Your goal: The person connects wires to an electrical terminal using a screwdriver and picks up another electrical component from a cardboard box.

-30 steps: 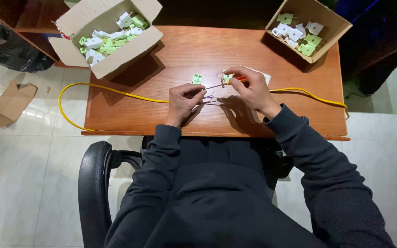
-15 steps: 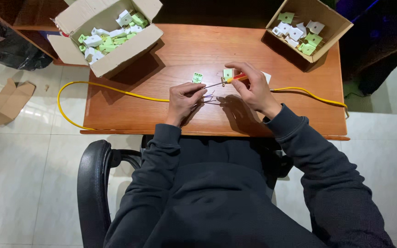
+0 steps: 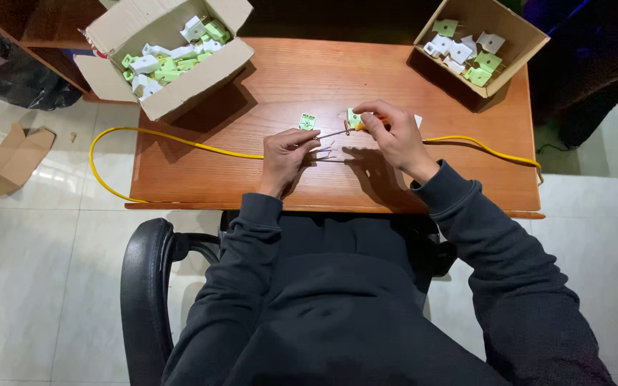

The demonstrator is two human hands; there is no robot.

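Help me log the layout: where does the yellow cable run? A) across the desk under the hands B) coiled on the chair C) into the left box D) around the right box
A: the yellow cable crosses the desk, passing the left hand and right hand.

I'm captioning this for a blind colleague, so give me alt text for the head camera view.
Seen from above, a seated person in a dark hoodie holds thin wires with the left hand and a small screwdriver with the right hand over a wooden desk. A yellow cable crosses the desk, and two cardboard boxes of green and white plug parts sit at the far corners.
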